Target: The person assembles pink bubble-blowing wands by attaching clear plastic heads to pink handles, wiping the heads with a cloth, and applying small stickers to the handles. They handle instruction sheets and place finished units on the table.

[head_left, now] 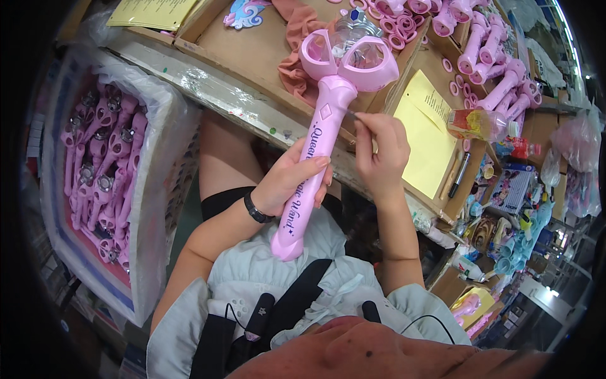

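Observation:
A pink toy wand (327, 136) with dark lettering along its handle stands tilted in front of me. My left hand (297, 180) is wrapped round the middle of the handle. Its head has two open pink loops and a clear round part (356, 38) topped with a blue gem. My right hand (382, 148) is closed in a pinch beside the wand's neck. A thin dark tip shows between its fingertips and the neck, too small to name.
To the left a plastic-lined crate (151, 208) holds many similar pink wands. Ahead, cardboard trays (227, 60) hold orange-brown cloth (295, 60), pink rings (399, 28) and pink wand parts (499, 47). Rightward are yellow paper (423, 142), a clear bottle (483, 125) and a black marker (459, 175).

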A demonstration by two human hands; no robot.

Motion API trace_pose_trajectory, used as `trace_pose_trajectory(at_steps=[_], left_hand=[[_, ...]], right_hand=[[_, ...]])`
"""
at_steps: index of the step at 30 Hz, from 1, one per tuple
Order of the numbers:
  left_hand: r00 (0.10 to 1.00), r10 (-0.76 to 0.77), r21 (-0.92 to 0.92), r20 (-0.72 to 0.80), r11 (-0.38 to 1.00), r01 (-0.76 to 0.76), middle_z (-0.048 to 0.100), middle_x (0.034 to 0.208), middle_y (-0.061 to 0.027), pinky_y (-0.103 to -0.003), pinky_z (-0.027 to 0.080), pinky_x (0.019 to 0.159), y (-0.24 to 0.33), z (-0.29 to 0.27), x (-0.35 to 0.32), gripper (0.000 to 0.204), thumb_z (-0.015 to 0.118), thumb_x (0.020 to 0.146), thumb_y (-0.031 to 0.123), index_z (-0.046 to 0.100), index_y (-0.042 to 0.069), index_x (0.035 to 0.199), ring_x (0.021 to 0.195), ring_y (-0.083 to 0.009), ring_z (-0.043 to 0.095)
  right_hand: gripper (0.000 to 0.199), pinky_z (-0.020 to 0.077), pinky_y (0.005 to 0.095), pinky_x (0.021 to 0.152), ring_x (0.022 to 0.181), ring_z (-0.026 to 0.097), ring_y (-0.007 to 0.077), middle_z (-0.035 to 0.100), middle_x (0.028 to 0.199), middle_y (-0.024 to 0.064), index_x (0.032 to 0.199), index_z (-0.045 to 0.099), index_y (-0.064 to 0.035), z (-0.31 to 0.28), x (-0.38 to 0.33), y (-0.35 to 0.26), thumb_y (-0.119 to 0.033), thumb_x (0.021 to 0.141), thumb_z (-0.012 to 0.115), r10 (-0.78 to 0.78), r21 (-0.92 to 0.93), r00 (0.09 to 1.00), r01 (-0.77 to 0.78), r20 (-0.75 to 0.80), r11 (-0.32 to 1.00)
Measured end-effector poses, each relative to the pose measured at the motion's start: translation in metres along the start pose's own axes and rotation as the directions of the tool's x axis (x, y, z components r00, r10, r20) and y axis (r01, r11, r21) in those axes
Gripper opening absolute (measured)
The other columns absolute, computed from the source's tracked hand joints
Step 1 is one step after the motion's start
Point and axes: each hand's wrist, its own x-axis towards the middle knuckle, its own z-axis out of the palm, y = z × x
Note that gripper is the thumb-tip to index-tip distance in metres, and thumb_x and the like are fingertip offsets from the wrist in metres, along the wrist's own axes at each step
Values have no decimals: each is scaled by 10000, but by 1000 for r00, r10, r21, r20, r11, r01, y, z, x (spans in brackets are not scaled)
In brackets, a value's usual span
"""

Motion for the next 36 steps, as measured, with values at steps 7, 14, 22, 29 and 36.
trace_pose_trajectory(at_steps=[7, 14, 22, 29, 36], left_hand=[[1000, -10, -34, 27, 999, 11, 563, 772, -90, -260, 490, 433, 1, -2, 1, 317, 561, 897, 189, 375, 69, 1125, 522, -152, 577], [999, -17, -80, 31, 997, 19, 561, 768, -90, -260, 491, 434, 1, -2, 0, 312, 554, 897, 189, 376, 75, 1126, 520, -149, 573], [999, -16, -81, 50, 996, 20, 557, 760, -90, -258, 487, 432, 1, -2, -1, 308, 551, 896, 197, 377, 82, 1123, 515, -145, 567], [999, -20, -79, 47, 997, 23, 559, 758, -89, -260, 487, 427, 0, -2, -1, 303, 551, 895, 194, 375, 84, 1115, 511, -145, 565], [999, -20, -86, 42, 996, 23, 562, 761, -88, -260, 488, 422, 0, -1, 0, 304, 552, 896, 191, 373, 87, 1118, 508, -141, 566]], right_hand=[[223, 475, 358, 603, 685, 600, 278, 617, 755, 92, 872, 629, -43, 2, -5, -1, 50, 671, 658, 7, -19, 1000, -7, -6, 1000], [213, 464, 356, 607, 683, 595, 268, 611, 763, 80, 863, 628, -51, 2, -4, 1, 36, 671, 653, -42, 3, 999, 42, 19, 999], [209, 457, 356, 607, 686, 587, 266, 612, 762, 73, 864, 626, -57, 3, -4, 1, 17, 673, 667, -146, 16, 987, 145, 68, 989], [237, 460, 360, 616, 695, 595, 267, 614, 766, 78, 865, 633, -59, 2, -2, 2, 38, 649, 649, -24, 1, 998, 24, 56, 1000], [209, 468, 360, 595, 667, 589, 269, 610, 747, 95, 861, 627, -41, 6, -4, -1, 33, 669, 665, -37, 4, 999, 37, 18, 999]])
